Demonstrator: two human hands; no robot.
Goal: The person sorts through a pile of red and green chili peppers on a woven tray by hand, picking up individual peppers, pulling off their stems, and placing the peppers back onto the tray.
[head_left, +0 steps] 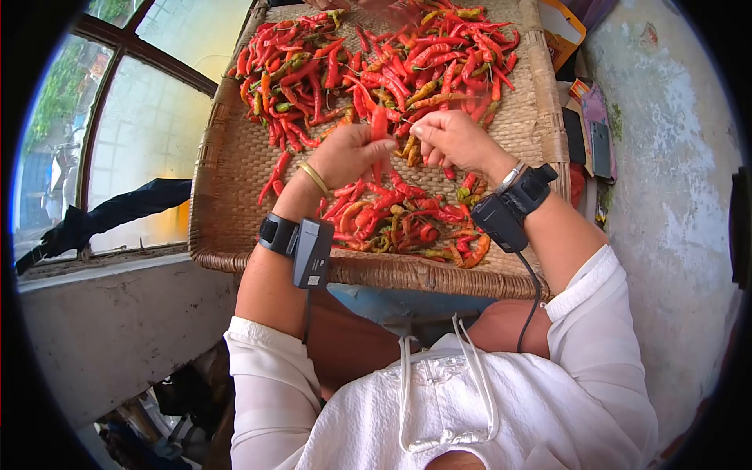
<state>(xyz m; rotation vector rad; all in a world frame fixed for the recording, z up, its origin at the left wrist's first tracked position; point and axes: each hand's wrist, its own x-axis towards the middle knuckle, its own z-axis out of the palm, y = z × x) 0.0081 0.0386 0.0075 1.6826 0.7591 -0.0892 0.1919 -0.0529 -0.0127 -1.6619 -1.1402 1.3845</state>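
My left hand point(354, 159) is closed around a red chili pepper point(379, 124), which stands nearly upright between thumb and fingers. Just to its right, my right hand point(457, 141) is pinched, with what looks like a thin stem at its fingertips. Both hands are above a woven basket tray point(227, 168). Beyond them lies a large heap of red chili peppers point(407, 66), with some greenish and orange ones mixed in. A smaller pile of chili peppers point(392, 215) sits nearer to me, below my hands, and is partly covered by my left wrist.
A window point(164, 102) is on the left, with a dark folded umbrella point(129, 211) by its sill. Along the tray's right side are a phone point(601, 149) and other small items, against a worn wall point(666, 180). Wrist devices with cables are on both my forearms.
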